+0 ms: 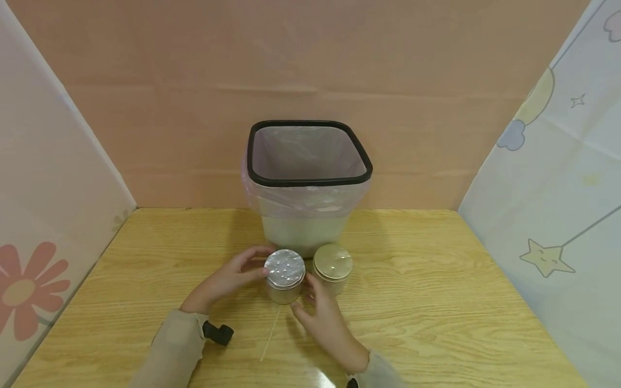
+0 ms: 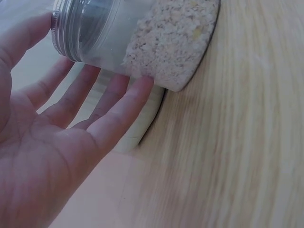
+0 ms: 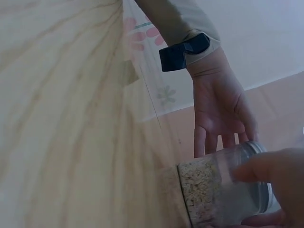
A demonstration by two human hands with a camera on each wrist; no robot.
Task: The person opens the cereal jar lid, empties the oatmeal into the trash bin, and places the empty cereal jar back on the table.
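Standing on wood-grain table (image 1: pixel 436 302), silver-lidded jar (image 1: pixel 284 293), peach backdrop (image 1: pixel 194 118) behind

- We face a peach-coloured back wall covering (image 1: pixel 194 64), crossed by faint horizontal creases (image 1: pixel 267 89).
- On our left stands a pale wall covering (image 1: pixel 53 140) — printed with a coral-pink flower (image 1: pixel 19 291) around a yellowish centre.
- On our right, a whitish wall covering (image 1: pixel 514 199) shows a smiling yellow star (image 1: pixel 546 258) and a bluish cloud shape (image 1: pixel 511 136).
- Below us spreads a yellow-brown wood-grain tabletop (image 1: pixel 427 302), its grain running mostly sideways.
- Near its front edge we see a small, bright glare (image 1: pixel 324 378) — reflected light.
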